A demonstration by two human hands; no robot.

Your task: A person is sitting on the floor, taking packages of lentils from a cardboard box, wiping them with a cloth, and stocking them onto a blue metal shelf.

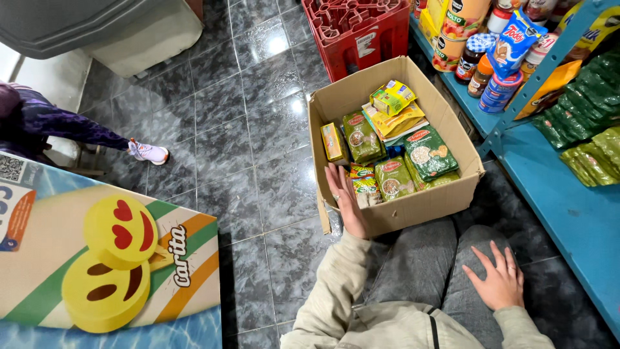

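The floor (245,129) is laid with dark grey, glossy marbled tiles that catch spots of light, and an open cardboard box (413,207) sits on it just in front of the person's knees. The left hand (345,200) rests open on the near wall of the box, fingers stretched up over the rim and holding nothing, right beside the small packets (363,181) at the box's near corner. Inside lie green bags of grain (426,154), a yellow packet (392,97) and a slim yellow carton (332,142) standing against the left wall. The right hand (496,278) lies flat and spread on the grey trouser leg (420,265), empty too. To the right runs a blue shelf (568,213) carrying jars and tins (471,45) higher up and stacked green sachets (588,110) lower down. A red plastic crate (358,32) stands behind the box, touching or nearly touching it (the gap is hard to judge). On the left is a chest freezer lid with yellow smiling faces (110,258), and beyond it another person's leg in a white shoe (150,152).
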